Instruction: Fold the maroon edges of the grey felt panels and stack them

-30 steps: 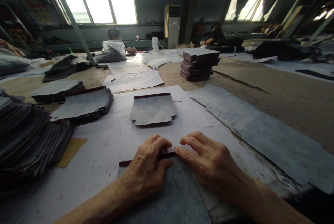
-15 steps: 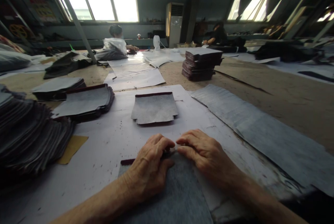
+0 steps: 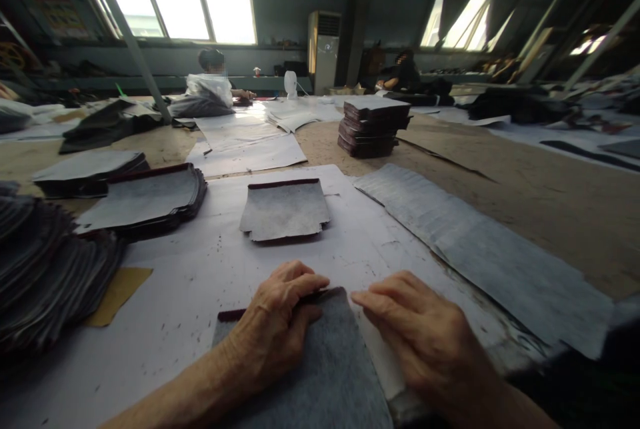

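A grey backed fabric piece with a dark red folded strip along its far edge lies in front of me. My left hand rests on that edge, its fingers and thumb closed on the fold and hiding its middle. Just right of the piece's far right corner is my right hand, fingers stretched out and holding nothing I can see. Beyond both hands a similar grey piece lies flat, with notched near corners and a dark red far edge.
White paper covers the table here. Stacks of cut pieces stand left and far left; a dark red stack stands farther back. A long grey strip lies right. Two people sit across the table.
My right hand has drawn away rightward from the piece's edge, baring its far right corner. My left hand stays on the fold. The view has shifted slightly.
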Motion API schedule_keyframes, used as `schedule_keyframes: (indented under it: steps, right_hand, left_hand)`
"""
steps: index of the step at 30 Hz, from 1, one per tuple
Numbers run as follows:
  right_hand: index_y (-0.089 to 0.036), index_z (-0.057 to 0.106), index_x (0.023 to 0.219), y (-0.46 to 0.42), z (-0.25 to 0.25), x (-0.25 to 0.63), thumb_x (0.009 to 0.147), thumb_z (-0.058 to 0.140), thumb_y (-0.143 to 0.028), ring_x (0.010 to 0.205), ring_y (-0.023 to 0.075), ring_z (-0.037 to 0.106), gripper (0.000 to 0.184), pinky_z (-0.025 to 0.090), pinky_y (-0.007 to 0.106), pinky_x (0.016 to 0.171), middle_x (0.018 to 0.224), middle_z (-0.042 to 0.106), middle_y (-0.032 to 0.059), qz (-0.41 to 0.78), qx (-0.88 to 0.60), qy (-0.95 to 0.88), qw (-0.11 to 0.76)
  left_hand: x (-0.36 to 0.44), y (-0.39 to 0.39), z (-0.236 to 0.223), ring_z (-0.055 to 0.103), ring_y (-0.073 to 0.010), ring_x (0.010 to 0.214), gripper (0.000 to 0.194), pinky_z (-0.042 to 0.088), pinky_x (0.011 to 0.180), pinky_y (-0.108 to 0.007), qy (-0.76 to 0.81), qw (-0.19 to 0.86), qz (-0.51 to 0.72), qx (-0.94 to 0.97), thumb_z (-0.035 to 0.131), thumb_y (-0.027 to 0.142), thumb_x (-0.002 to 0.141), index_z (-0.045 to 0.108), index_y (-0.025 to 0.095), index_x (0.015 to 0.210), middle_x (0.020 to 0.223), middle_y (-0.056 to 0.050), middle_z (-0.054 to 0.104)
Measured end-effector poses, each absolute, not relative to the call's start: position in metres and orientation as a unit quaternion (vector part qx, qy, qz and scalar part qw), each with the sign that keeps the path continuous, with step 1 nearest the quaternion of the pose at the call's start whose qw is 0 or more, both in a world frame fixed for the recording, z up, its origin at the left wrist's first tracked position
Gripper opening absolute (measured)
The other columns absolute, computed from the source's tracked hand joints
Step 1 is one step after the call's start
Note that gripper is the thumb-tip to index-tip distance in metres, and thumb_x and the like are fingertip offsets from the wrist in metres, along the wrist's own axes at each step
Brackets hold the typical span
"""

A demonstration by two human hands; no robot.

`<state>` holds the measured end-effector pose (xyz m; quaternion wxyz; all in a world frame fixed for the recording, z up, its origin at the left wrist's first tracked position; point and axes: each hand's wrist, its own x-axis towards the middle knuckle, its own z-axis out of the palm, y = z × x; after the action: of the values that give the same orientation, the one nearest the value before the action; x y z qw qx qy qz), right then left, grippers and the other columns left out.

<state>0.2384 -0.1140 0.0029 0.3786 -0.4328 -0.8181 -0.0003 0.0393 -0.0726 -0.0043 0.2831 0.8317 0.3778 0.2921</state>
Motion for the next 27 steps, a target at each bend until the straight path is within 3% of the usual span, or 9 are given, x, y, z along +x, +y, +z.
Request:
schedule_keyframes:
  steps: [4,10,20,27]
  right_hand:
    - [-0.012,0.064,0.099,-0.124,-0.005,0.232,0.078,0.040,-0.004,0.071,0.0182,0.052,0.032,0.047,0.031,0.060,0.079,0.062,0.0077,-0.100,-0.412,-0.850,0.312]
    - [-0.009,0.063,0.101,-0.123,-0.008,0.231,0.075,0.037,-0.001,0.074,0.0214,0.051,0.038,0.045,0.036,0.062,0.082,0.061,0.0097,-0.113,-0.438,-0.850,0.272]
    - [-0.010,0.063,0.101,-0.124,-0.010,0.231,0.075,0.039,0.000,0.075,0.0219,0.050,0.037,0.045,0.036,0.061,0.081,0.060,0.0097,-0.096,-0.443,-0.845,0.283]
    - [-0.016,0.063,0.099,-0.122,-0.012,0.240,0.083,0.044,-0.005,0.077,0.0149,0.052,0.027,0.047,0.028,0.068,0.083,0.058,0.0051,0.006,-0.470,-0.801,0.371]
  left_hand:
    - [0.041,-0.073,-0.004,0.052,-0.0148,0.083,0.032,0.047,0.074,-0.031,0.358,0.261,0.280,0.852,0.047,0.005,0.079,0.064,0.023,0.101,0.090,-0.003,0.056]
    - [0.042,-0.076,0.001,0.049,-0.0163,0.083,0.033,0.048,0.072,-0.032,0.331,0.227,0.249,0.882,0.037,0.008,0.084,0.062,0.020,0.103,0.090,-0.006,0.052]
    - [0.038,-0.078,-0.006,0.044,-0.0190,0.090,0.052,0.044,0.081,-0.038,0.287,0.182,0.221,0.914,0.036,-0.003,0.074,0.049,0.020,0.119,0.098,-0.008,0.047]
    - [0.040,-0.079,-0.006,0.042,-0.0215,0.090,0.058,0.043,0.080,-0.040,0.290,0.164,0.201,0.921,0.038,-0.003,0.068,0.046,0.017,0.121,0.101,-0.010,0.046]
